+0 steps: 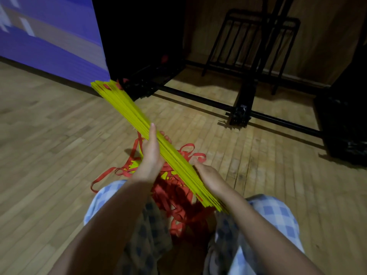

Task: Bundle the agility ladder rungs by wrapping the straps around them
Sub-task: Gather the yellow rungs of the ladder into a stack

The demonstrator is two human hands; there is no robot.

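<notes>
A stack of yellow ladder rungs (127, 110) runs diagonally from the upper left down toward my right knee, held above the floor. My left hand (152, 153) grips the stack near its middle, thumb lying along the top and fingertips showing on the far side. My right hand (208, 175) holds the stack's nearer part from the right side, fingers curled under it. Red straps (174, 197) hang in a loose tangle below the rungs, between my knees and onto the floor. None of the straps can be seen wound around the stack.
I am seated or crouched on a wooden floor (49, 135), knees in blue checked trousers (272, 213). A black metal frame with rails (244, 108) stands ahead at right. A purple wall panel (49, 36) is at the upper left.
</notes>
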